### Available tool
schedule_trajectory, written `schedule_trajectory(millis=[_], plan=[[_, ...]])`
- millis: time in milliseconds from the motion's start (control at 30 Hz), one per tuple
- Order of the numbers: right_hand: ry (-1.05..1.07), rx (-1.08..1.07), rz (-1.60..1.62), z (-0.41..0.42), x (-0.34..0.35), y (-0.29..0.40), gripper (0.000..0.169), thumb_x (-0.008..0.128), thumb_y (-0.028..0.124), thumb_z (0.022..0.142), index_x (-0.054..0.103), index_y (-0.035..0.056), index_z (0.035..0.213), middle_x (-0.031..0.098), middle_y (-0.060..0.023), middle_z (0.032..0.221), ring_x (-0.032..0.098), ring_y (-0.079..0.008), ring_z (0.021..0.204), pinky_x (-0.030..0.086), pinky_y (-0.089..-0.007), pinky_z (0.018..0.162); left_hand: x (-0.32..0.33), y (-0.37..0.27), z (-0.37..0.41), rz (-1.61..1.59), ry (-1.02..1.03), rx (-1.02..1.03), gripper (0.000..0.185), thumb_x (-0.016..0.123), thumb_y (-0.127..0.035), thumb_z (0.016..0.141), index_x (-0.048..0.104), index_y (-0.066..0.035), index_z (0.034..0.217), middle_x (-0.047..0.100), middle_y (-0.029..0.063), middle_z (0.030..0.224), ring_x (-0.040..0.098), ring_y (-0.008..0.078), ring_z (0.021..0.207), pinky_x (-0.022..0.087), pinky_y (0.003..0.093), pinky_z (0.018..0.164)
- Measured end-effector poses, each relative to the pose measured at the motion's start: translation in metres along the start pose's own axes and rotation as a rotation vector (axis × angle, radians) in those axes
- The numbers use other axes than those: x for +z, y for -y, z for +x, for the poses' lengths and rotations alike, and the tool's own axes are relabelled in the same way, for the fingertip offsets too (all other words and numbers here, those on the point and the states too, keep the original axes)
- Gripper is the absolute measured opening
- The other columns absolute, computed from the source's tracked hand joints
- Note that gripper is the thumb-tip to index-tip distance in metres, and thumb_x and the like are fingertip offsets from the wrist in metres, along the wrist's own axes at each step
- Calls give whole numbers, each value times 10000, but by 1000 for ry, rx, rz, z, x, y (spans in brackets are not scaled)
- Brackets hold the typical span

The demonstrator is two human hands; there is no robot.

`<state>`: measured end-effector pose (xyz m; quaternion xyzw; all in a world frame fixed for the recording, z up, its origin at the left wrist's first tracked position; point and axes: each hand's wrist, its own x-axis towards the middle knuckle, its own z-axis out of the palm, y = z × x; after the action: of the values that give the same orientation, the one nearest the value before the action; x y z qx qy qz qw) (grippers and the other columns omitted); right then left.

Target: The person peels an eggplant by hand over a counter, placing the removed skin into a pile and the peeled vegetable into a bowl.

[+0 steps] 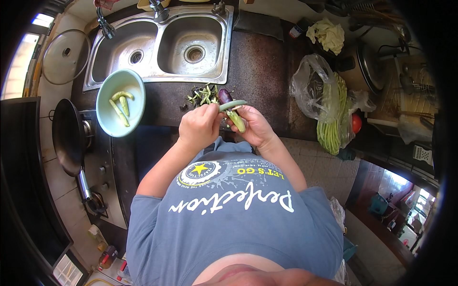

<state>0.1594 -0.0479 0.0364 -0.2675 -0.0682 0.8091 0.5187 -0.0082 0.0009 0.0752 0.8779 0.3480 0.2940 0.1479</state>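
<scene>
My left hand grips the end of a green-handled peeler, which lies across a partly peeled eggplant. The eggplant rests in the fingers of my right hand; its upper end is still purple, the lower part pale green. Behind the hands, a pile of peelings lies on the dark countertop. To the left, a light blue plastic bowl holds several peeled pale green pieces. The peeler's blade is mostly hidden by the fingers and the eggplant.
A double-basin steel sink is set behind the bowl and peelings. A wok sits on the gas stove at left, and a glass lid leans on the wall. At right lie long green beans, a plastic bag and a red item.
</scene>
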Motion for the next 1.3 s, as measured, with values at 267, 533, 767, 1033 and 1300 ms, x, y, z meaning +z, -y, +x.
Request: schedule_trajectory(millis=[267,533,767,1033,1300], plan=[[-9,-7,-52,-2,1,0,270,490,258,924,562,15,1020,618,-64,828,594,-126,697,485,-229,561,1,4,4,3,-10,10,119,598,-106,765,489,-61,781,508,85,626,547,266,542,437,362,470],[29,46,-98,-8,-9,11,256,494,242,922,567,10,1000,616,-78,848,585,-112,694,479,-215,561,8,27,2,-14,0,-73,126,582,-96,794,471,-40,775,521,128,647,545,330,569,431,390,498],[-17,19,-123,-8,-21,14,249,515,244,912,576,9,970,613,-67,822,581,-109,671,475,-213,547,59,75,-15,-437,18,-543,182,599,-185,818,516,-26,853,568,94,648,565,247,540,426,342,487],[-173,-94,-323,0,-14,8,248,512,239,916,575,8,982,606,-35,814,563,-81,656,465,-203,580,50,23,20,-954,32,-833,154,666,-82,787,548,-22,865,557,5,654,467,53,455,359,195,390],[-112,-72,-255,1,-28,5,264,485,233,926,553,12,1054,622,-73,914,596,-119,749,508,-255,653,93,105,-18,-276,65,-657,256,716,-175,712,604,-14,877,630,141,753,611,285,681,471,356,634]])
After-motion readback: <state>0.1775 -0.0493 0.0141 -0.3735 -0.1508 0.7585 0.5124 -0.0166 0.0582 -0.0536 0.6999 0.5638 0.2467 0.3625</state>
